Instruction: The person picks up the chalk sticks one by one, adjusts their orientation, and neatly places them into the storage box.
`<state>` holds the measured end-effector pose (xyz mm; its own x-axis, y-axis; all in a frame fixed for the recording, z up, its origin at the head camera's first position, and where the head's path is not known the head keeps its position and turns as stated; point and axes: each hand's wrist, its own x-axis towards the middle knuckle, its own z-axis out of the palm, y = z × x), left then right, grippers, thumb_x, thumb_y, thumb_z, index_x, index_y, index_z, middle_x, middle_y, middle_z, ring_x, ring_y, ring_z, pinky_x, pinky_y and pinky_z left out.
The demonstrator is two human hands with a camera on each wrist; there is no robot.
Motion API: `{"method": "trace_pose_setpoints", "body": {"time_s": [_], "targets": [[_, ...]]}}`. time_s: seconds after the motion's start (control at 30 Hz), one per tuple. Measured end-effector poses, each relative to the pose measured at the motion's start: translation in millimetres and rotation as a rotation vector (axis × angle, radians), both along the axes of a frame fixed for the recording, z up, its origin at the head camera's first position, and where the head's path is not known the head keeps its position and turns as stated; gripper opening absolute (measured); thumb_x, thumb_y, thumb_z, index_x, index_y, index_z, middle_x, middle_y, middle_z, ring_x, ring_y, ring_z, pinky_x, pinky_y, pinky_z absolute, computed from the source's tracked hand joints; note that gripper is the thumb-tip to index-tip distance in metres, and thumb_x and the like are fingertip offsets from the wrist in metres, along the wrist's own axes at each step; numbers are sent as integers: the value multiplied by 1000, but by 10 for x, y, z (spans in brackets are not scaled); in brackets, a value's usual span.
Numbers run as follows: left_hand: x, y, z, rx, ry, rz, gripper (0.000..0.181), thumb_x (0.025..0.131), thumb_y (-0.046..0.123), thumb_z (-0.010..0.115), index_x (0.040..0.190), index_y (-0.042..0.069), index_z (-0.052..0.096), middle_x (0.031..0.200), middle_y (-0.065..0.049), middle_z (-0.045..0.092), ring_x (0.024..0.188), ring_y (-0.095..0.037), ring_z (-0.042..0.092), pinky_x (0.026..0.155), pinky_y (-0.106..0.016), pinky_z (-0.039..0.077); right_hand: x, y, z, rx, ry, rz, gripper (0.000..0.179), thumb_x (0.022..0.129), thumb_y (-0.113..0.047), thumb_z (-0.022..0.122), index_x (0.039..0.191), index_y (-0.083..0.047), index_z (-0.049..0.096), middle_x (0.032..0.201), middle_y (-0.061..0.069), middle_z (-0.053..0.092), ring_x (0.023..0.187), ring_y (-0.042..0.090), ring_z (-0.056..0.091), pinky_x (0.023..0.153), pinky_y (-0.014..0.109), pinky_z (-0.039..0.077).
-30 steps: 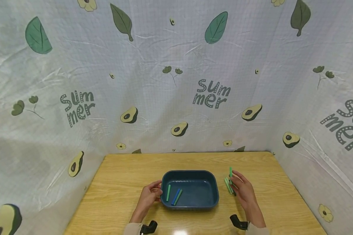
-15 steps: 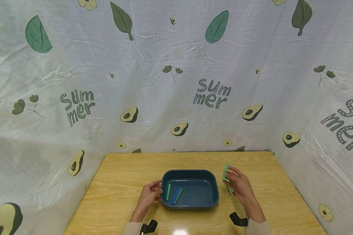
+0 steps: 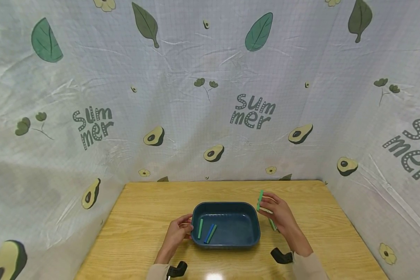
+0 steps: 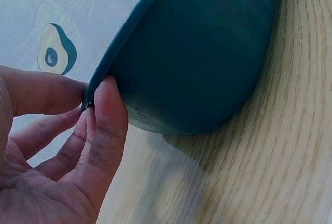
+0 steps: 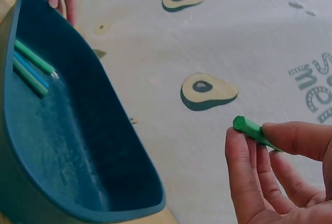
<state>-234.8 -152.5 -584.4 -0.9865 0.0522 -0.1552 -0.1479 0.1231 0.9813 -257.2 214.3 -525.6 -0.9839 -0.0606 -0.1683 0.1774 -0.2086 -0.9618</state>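
My left hand point(image 3: 176, 233) pinches the rim of a dark teal tub point(image 3: 227, 247) at its left side; in the left wrist view, thumb and fingers sit on either side of the rim point(image 4: 120, 42). To the tub's right, my right hand point(image 3: 281, 216) holds a green crayon point(image 5: 251, 129) between thumb and fingertips, raised above the table near the tub's right edge. Inside the tub at the left lie a bright green crayon point(image 3: 200, 229), a blue crayon point(image 3: 208, 234) and a darker green crayon point(image 3: 212, 234).
Light green crayons point(image 3: 272, 224) lie on the wooden table point(image 3: 154, 202), partly hidden below the right hand; how many cannot be told. A printed white sheet point(image 3: 182, 116) hangs behind the table and along both sides.
My right hand has lifted the green crayon from near the crayons on the table and moved left towards the tub. The left hand and the tub have stayed put.
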Motion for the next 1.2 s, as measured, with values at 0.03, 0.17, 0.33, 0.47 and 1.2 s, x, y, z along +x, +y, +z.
{"method": "trace_pose_setpoints", "body": {"time_s": [0.03, 0.17, 0.33, 0.47, 1.2], "targets": [[2, -1, 0, 1, -1, 2, 47, 89, -2, 59, 135, -4, 53, 116, -23, 55, 87, -19, 60, 64, -31, 57, -10, -9, 8, 6, 0, 5, 48, 94, -6, 63, 137, -4, 42, 98, -7, 63, 92, 11, 65, 87, 33, 58], [1, -3, -9, -1, 1, 5, 47, 89, -3, 59, 135, -5, 53, 115, -22, 54, 88, -20, 61, 65, -32, 58, -47, -35, 40, 49, 6, 30, 50, 94, -7, 62, 140, -2, 41, 102, -5, 63, 92, 11, 65, 87, 34, 58], [-10, 0, -16, -1, 3, 7, 46, 89, -4, 58, 135, -5, 54, 114, -21, 55, 88, -21, 62, 65, -32, 58, -102, -64, 85, 93, 6, 77, 55, 94, -9, 62, 143, 0, 39, 106, -1, 62, 93, 13, 65, 91, 39, 57], [-1, 1, -9, 2, -2, 4, 47, 89, -4, 58, 135, -5, 53, 114, -21, 55, 89, -21, 62, 65, -33, 58, -127, -121, 106, 75, -2, 120, 52, 94, -9, 63, 140, 0, 40, 104, -2, 63, 93, 14, 66, 93, 40, 56], [17, 9, 15, 15, -10, 8, 47, 89, -3, 59, 136, -4, 53, 116, -22, 53, 87, -19, 60, 65, -30, 57, -62, -665, -121, 153, -74, 235, 43, 91, -1, 59, 131, 7, 44, 101, 10, 59, 87, 19, 65, 83, 44, 59]]}}
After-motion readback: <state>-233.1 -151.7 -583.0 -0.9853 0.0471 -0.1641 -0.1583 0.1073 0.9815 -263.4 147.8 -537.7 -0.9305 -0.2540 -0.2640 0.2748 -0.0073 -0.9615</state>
